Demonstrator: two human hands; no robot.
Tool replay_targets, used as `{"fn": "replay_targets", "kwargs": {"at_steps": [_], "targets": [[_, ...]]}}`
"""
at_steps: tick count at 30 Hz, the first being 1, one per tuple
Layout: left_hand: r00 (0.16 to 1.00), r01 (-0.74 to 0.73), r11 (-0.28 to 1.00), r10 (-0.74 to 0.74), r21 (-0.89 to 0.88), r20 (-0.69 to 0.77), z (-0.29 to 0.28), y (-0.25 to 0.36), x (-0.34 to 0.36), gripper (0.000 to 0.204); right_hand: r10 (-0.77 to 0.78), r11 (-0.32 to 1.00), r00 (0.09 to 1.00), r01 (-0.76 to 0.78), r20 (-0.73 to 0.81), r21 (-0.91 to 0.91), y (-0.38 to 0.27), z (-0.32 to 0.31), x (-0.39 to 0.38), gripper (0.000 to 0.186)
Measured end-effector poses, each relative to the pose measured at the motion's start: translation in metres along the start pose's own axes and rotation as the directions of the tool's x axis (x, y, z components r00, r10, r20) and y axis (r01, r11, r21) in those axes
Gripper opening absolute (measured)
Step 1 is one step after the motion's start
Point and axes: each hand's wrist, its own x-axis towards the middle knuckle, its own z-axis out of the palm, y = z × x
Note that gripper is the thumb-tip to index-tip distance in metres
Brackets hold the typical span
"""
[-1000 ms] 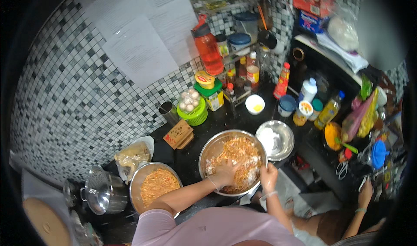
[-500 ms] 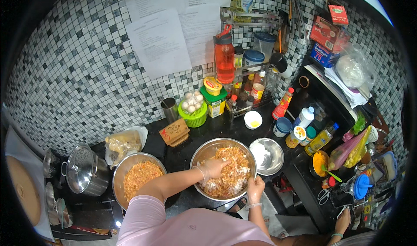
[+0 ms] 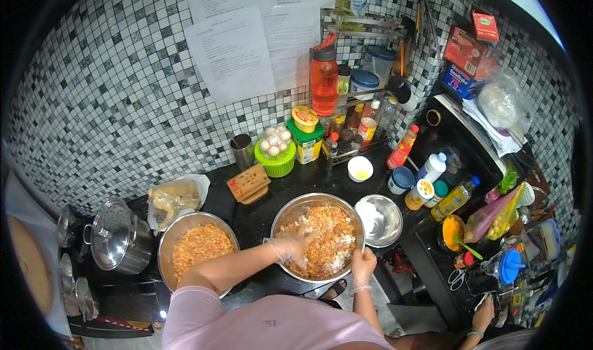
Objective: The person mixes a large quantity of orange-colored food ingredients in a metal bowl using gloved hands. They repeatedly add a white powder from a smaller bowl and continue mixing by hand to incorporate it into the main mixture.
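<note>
A large steel bowl (image 3: 279, 219) on the black counter holds an orange, crumbly mixture (image 3: 327, 226) with patches of white powder. My left hand (image 3: 291, 250), in a clear plastic glove, is down in the left part of this mixture; its fingers are smeared by motion and partly buried. Gloved as well, my right hand (image 3: 363, 263) is closed round the bowl's right rim. Just beyond it stands a smaller steel bowl (image 3: 389, 226) with white powder inside. Left of my left forearm sits another steel bowl (image 3: 165, 251), filled with a similar orange mixture.
A lidded pot (image 3: 117, 239) and a plastic bag of food (image 3: 176, 198) stand left. Behind are a wooden block (image 3: 248, 184), a green basket (image 3: 277, 163) and a small white bowl (image 3: 360, 169). Bottles (image 3: 456, 198) crowd the right. Another person's hand (image 3: 483, 314) shows lower right.
My left hand has drawn back from the middle of the bowl to its left side, stirring the mixture. My right hand keeps hold of the rim. The view has shifted slightly.
</note>
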Motion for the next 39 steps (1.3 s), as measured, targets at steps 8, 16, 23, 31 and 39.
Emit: {"fn": "replay_targets", "kwargs": {"at_steps": [8,16,23,31,39], "targets": [[0.997,0.047,0.976,-0.033,0.212,-0.071,0.031,0.006,0.029,0.117,0.045,0.999,0.998,-0.045,0.050,0.003,-0.007,-0.002,-0.001,0.026],[0.952,-0.139,0.982,0.168,0.127,-0.258,0.017,-0.019,0.049,0.076,0.031,0.999,0.998,-0.030,0.046,-0.027,-0.006,-0.002,-0.002,0.022],[0.967,-0.043,0.999,0.039,-0.011,-0.253,0.008,-0.027,0.058,0.082,0.025,0.999,0.999,-0.024,0.023,-0.035,0.002,0.001,0.001,0.025],[0.993,-0.092,0.992,0.085,-0.085,-0.077,-0.023,0.000,0.007,0.102,0.020,0.996,1.000,-0.020,0.001,-0.087,0.004,0.000,0.002,0.027],[0.997,0.013,0.957,0.010,0.291,-0.078,0.026,-0.014,0.016,0.121,0.072,0.997,0.997,-0.072,0.023,-0.021,-0.020,0.000,-0.005,0.029]]}}
